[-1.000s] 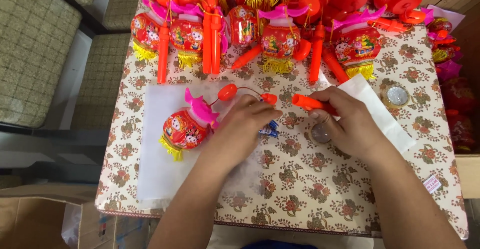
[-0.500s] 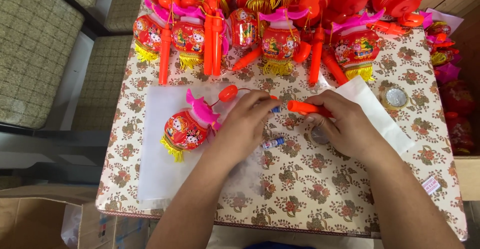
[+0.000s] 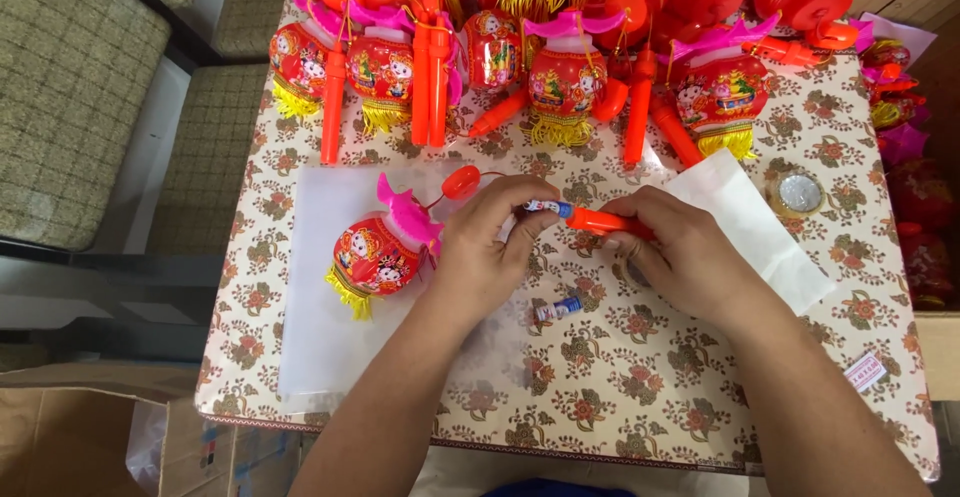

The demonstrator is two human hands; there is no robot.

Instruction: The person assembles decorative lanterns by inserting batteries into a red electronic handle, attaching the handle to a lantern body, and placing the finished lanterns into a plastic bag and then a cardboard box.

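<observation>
Fingers of the left hand (image 3: 480, 257) pinch a small battery (image 3: 541, 207) at the open end of the orange handle (image 3: 605, 222), gripped by the right hand (image 3: 680, 257) above the table (image 3: 700, 407). The battery could slip sideways if pushed crooked, joining the spare battery (image 3: 560, 307) below.

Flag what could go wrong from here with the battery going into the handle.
1. The left hand pinches a small battery by the fingertips at the mouth of the orange handle; it could slip.
2. A spare battery lies loose below the wrists and may get knocked away.
3. The lantern beside the left wrist could be nudged.
</observation>
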